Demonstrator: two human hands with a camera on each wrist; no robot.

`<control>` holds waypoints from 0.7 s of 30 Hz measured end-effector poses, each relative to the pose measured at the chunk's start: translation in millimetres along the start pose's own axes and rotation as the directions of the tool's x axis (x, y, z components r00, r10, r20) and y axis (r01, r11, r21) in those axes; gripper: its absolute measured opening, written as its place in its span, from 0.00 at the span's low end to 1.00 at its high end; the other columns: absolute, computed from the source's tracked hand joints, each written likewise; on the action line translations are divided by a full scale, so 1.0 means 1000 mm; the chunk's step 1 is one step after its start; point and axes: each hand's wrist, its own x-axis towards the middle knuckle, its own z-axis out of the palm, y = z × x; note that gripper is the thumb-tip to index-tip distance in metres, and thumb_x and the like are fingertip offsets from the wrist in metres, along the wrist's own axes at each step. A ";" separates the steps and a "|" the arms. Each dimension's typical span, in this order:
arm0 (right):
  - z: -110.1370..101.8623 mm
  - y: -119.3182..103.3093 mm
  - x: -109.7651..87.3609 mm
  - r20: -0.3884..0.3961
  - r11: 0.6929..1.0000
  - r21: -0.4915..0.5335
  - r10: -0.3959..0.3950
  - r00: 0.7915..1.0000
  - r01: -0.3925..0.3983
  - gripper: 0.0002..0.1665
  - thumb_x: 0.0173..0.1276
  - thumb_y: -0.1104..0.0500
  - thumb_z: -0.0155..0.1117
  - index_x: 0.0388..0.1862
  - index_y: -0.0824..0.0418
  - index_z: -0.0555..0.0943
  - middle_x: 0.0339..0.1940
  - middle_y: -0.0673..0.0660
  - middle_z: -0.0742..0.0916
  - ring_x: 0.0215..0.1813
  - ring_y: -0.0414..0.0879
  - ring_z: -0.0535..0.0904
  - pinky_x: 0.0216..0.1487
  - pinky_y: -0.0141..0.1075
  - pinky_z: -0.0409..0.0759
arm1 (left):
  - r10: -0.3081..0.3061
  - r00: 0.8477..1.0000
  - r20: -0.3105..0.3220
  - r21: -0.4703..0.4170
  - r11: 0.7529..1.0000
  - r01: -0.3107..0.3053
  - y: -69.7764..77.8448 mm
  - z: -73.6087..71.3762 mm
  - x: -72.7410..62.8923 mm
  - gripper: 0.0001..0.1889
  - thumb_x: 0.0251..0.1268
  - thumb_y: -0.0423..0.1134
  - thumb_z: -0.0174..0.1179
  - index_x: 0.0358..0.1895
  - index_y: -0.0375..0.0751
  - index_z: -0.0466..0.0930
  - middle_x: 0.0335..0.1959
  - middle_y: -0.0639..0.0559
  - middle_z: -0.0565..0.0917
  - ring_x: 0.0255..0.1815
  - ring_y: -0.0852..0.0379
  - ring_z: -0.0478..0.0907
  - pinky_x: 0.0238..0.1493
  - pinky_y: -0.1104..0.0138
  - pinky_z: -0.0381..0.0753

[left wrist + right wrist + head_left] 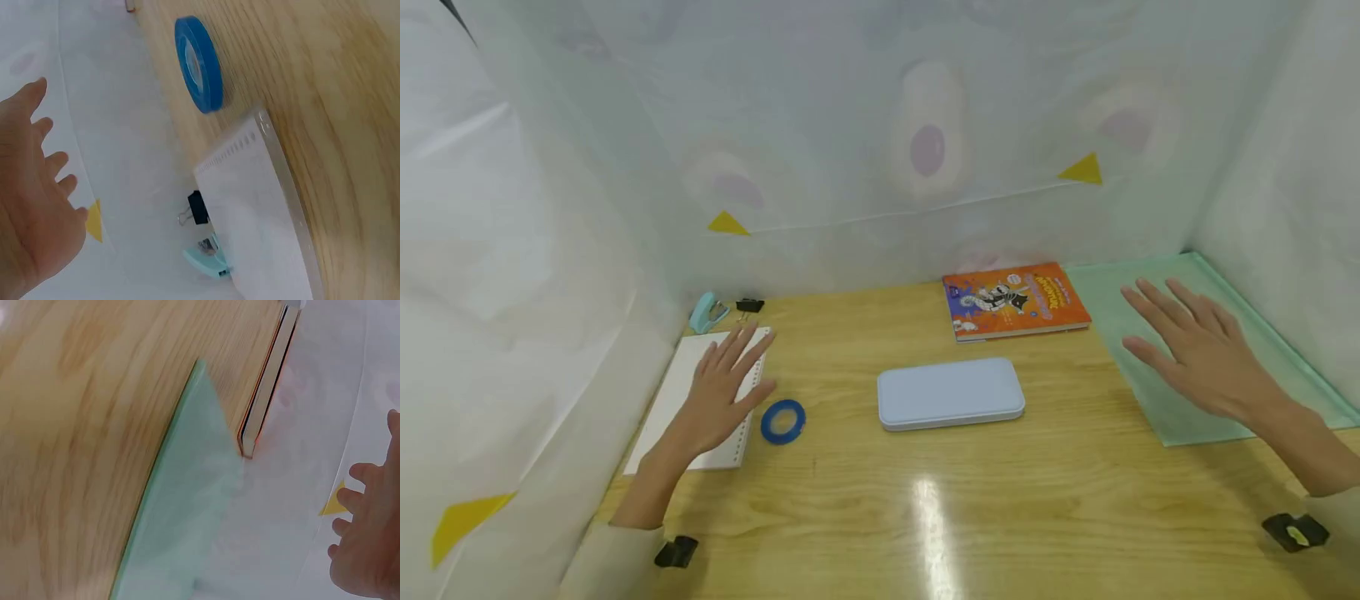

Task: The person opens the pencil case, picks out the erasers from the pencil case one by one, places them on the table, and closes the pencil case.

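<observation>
Evidently both hands are empty, fingers spread loosely — the left hand point(717, 404) above the notebook point(676, 390), the right hand point(1206, 360) above the green folder point(1180, 421) on the tabletop point(835, 508). Either flat thing would probably handle best pinched at an edge.

Right hand point(367, 540) at the frame's right edge, fingertips slightly apart — in front of a whitish backdrop point(281, 531) and a yellow triangle point(332, 501)

On the wood-grained tabletop point(81, 425) lies a flat, pale green sheet point(181, 494), one corner pointing up the frame; beside it an orange-edged book point(267, 390) shows its page edges — whether the two touch is hard to tell
</observation>
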 end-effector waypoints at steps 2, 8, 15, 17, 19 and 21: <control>0.006 -0.011 0.004 0.044 0.986 0.164 0.006 0.999 -0.013 0.39 0.84 0.51 0.51 0.88 0.49 0.50 0.87 0.59 0.55 0.86 0.62 0.40 0.75 0.70 0.32 | 0.002 0.998 0.062 -0.128 0.992 0.006 0.009 0.006 0.006 0.35 0.83 0.52 0.52 0.85 0.59 0.50 0.87 0.50 0.44 0.86 0.39 0.38 0.75 0.31 0.39; 0.022 -0.054 0.017 0.210 0.859 0.501 0.003 0.978 -0.110 0.33 0.88 0.51 0.41 0.87 0.50 0.52 0.85 0.65 0.56 0.83 0.72 0.44 0.69 0.77 0.43 | 0.025 0.977 0.210 -0.345 0.937 0.050 0.042 0.030 0.022 0.32 0.85 0.54 0.48 0.85 0.66 0.50 0.86 0.51 0.47 0.85 0.39 0.43 0.73 0.30 0.50; 0.042 -0.101 0.021 0.395 0.717 0.652 -0.044 0.918 -0.246 0.32 0.87 0.47 0.46 0.85 0.37 0.55 0.86 0.57 0.55 0.83 0.70 0.46 0.67 0.77 0.53 | 0.082 0.944 0.319 -0.395 0.917 0.054 0.077 0.053 0.044 0.30 0.84 0.54 0.50 0.83 0.62 0.56 0.85 0.52 0.53 0.85 0.47 0.46 0.77 0.40 0.54; 0.049 -0.111 0.025 0.397 0.698 0.676 -0.075 0.915 -0.237 0.33 0.85 0.47 0.51 0.85 0.39 0.57 0.86 0.57 0.56 0.83 0.70 0.46 0.67 0.77 0.54 | 0.114 0.931 0.347 -0.394 0.919 0.034 0.086 0.059 0.053 0.31 0.82 0.54 0.52 0.83 0.60 0.58 0.85 0.51 0.54 0.85 0.48 0.47 0.77 0.41 0.55; 0.059 -0.118 0.030 0.385 0.699 0.684 -0.101 0.918 -0.210 0.35 0.83 0.47 0.56 0.84 0.43 0.60 0.86 0.57 0.58 0.83 0.68 0.48 0.69 0.76 0.55 | 0.147 0.916 0.374 -0.377 0.926 0.005 0.095 0.065 0.061 0.33 0.80 0.55 0.55 0.83 0.58 0.58 0.85 0.48 0.54 0.84 0.47 0.48 0.77 0.42 0.56; 0.069 -0.124 0.037 0.361 0.705 0.688 -0.129 0.924 -0.171 0.36 0.80 0.47 0.61 0.83 0.47 0.64 0.84 0.57 0.63 0.84 0.66 0.51 0.72 0.72 0.55 | 0.176 0.901 0.397 -0.347 0.938 -0.030 0.103 0.071 0.069 0.36 0.78 0.55 0.59 0.83 0.55 0.59 0.84 0.44 0.54 0.84 0.43 0.48 0.76 0.41 0.57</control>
